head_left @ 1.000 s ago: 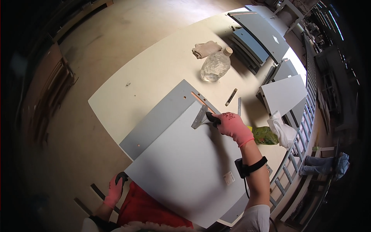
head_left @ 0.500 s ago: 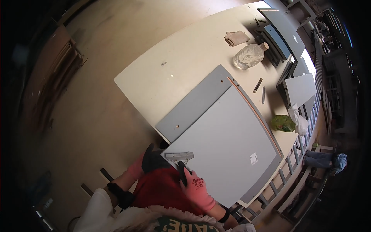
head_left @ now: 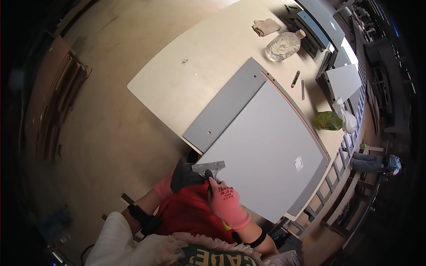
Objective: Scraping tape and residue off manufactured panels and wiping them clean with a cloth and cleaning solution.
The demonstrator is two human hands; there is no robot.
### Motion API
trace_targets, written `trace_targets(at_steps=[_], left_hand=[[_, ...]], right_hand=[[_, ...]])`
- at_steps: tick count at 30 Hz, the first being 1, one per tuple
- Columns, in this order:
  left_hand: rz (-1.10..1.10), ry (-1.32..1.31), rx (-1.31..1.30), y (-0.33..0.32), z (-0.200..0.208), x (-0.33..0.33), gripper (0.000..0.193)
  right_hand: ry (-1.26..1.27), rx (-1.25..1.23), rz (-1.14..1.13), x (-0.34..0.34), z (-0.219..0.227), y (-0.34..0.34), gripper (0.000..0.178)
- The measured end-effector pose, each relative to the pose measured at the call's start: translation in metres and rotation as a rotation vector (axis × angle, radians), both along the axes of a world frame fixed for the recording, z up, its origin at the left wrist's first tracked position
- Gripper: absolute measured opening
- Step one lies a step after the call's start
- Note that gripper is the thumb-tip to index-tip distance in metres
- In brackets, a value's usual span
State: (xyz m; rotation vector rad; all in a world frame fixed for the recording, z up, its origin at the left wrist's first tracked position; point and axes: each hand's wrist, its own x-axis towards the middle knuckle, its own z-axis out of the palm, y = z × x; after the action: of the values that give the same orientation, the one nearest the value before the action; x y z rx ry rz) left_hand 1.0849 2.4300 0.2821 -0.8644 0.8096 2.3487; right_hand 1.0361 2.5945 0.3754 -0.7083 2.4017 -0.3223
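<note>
My right hand (head_left: 227, 205), in a pink glove with dark fingertips, grips a scraper with a wide grey metal blade (head_left: 208, 167). The blade lies at the near left corner of a light grey panel (head_left: 266, 150). Close beside the blade is my left hand (head_left: 183, 176), in a dark-palmed glove with a pink cuff, at the panel's near edge. Its fingers are partly hidden, so their grip does not show. Beneath the light panel lies a darker grey board (head_left: 226, 104) with small holes and a copper-coloured strip along its curved right edge.
On the cream table (head_left: 173, 71) stand a clear bottle (head_left: 284, 45), a folded cloth (head_left: 266, 27), a utility knife (head_left: 295, 79), a short ruler (head_left: 302, 90) and a green packet (head_left: 328, 120). Grey panels (head_left: 341, 82) are stacked at right, beside a roller conveyor (head_left: 344, 162). Another person (head_left: 377, 164) is at far right.
The view has shifted, so the table and panels sit higher in the picture. My left hand has come up nearer to the scraper blade. The right hand keeps its hold on the scraper.
</note>
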Motion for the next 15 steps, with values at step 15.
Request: trace_targets(at_steps=[15], left_hand=[[0.193,0.035,0.399,-0.005,-0.006,0.007,0.048]], right_hand=[[0.077,-0.024,-0.170,-0.020,-0.010,0.002,0.038]])
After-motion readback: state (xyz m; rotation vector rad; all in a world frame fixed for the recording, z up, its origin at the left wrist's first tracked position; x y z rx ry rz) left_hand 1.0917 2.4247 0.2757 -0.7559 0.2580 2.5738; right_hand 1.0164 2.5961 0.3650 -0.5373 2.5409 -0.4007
